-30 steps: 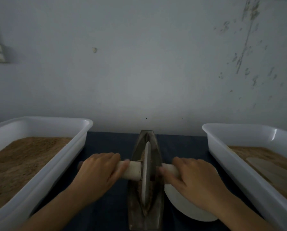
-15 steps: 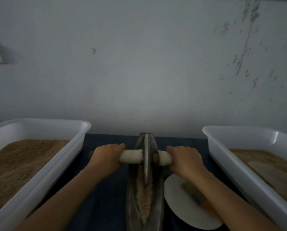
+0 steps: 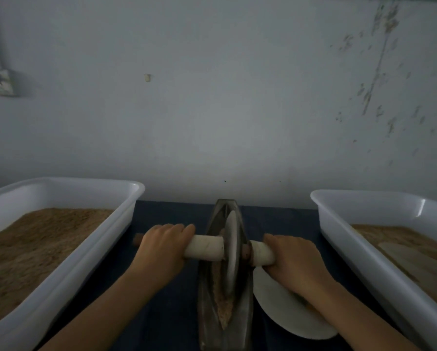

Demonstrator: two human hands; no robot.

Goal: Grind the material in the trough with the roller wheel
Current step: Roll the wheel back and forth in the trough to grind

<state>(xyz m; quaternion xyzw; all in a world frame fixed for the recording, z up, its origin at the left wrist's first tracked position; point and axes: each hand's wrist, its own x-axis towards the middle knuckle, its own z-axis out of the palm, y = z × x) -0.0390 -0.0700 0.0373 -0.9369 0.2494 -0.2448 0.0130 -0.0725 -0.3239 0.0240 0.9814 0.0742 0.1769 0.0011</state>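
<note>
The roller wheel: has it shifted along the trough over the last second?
Yes. The roller wheel rolled toward the trough's far tip, then back toward its middle.

A dim, pale wall [image 3: 212, 110] fills the far side, scuffed with brownish marks at the right, a small fixture [image 3: 0, 82] at left; dark desk [image 3: 166, 312] below.

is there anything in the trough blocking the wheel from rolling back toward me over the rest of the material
Nothing visible does. The roller wheel sits mid-trough, and only the loose brown material lies in the near stretch. Both hands grip the handle outside the trough walls.
</note>
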